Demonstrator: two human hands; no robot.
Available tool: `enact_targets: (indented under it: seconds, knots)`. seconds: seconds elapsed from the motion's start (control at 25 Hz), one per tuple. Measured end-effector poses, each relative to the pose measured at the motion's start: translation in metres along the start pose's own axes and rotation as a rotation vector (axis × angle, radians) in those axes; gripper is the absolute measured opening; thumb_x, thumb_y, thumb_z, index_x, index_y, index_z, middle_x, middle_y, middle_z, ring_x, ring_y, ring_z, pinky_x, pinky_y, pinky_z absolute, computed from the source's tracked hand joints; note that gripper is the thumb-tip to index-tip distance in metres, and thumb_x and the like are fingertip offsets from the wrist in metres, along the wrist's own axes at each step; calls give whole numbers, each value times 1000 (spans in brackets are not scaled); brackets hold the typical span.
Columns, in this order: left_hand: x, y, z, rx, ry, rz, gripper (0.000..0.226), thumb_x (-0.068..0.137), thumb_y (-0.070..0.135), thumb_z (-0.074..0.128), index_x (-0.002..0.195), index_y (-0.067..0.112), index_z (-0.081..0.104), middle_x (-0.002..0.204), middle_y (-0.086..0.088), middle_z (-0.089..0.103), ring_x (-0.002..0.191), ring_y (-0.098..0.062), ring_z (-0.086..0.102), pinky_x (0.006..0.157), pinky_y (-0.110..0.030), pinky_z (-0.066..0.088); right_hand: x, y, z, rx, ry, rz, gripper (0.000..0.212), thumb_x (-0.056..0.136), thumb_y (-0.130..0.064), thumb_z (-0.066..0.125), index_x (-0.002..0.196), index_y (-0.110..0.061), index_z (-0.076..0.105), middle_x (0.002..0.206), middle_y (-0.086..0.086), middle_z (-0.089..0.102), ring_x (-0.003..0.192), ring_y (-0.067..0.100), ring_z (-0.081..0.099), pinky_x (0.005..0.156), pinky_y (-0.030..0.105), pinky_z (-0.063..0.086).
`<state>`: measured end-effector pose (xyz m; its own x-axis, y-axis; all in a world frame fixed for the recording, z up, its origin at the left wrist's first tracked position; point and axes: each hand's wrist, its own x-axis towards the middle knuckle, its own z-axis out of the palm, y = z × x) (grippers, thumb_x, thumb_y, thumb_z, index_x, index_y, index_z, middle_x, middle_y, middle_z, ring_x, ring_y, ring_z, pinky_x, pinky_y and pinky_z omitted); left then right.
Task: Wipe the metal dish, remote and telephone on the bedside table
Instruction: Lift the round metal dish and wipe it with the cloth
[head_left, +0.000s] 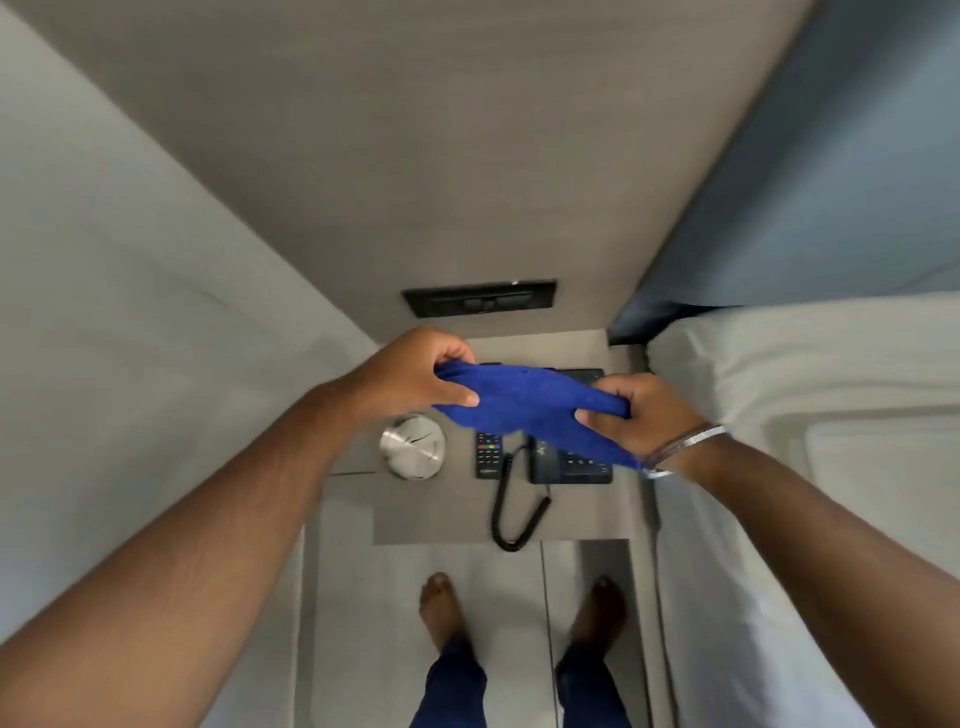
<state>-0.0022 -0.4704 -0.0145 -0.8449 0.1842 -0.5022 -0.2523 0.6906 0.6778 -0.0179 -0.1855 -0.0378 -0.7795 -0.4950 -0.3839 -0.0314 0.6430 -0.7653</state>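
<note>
Bed (810, 395) along the bedside table's (571, 514) right edge. I hold a blue cloth (530, 405) stretched above the table: left hand (410, 379) pinches its left end, right hand (644, 415) is clenched on its right end. Telephone (569, 460) below the cloth toward the right edge, partly hidden; remote (488, 454) just left of it; metal dish (413, 447) at the left edge.

Both bare arms reach forward and angle inward, hands level and near each other. The left hand (415, 376) pinches a cloth (530, 410) between thumb and fingers; the right hand (641, 415) clutches its other end, a bangle (685, 447) on that wrist.
</note>
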Motion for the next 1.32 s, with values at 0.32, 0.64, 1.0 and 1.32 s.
enact_targets:
  seconds: [0.32,0.64,1.0,1.32]
  knots:
    - [-8,-244,59,217,222,-82,33,81,4,66,110,17,74,124,-4,72,114,-27,66,99,-38,51,94,9,209,-455,-147,-154,34,83,-14,57,117,-10,61,116,14,66,106,33,61,88,37,48]
    - [-20,-346,130,-66,276,-430,35,94,43,58,115,15,59,107,-2,66,95,-19,64,80,-34,52,145,30,332,-820,-173,-181,42,91,-30,53,130,-13,52,132,11,55,112,37,55,86,45,47]
    - [14,-319,177,-514,470,-536,20,87,16,59,69,11,53,58,0,54,53,-16,49,54,-29,43,145,54,340,-1263,-361,-322,62,85,-35,58,140,-10,43,148,19,40,123,35,49,100,44,40]
    - [-65,-187,63,-1480,342,-199,53,73,29,81,114,5,56,103,-14,65,89,-26,63,83,-43,54,66,-93,218,-1095,-179,-399,63,44,-26,86,104,-9,72,115,16,69,94,33,68,74,41,55]
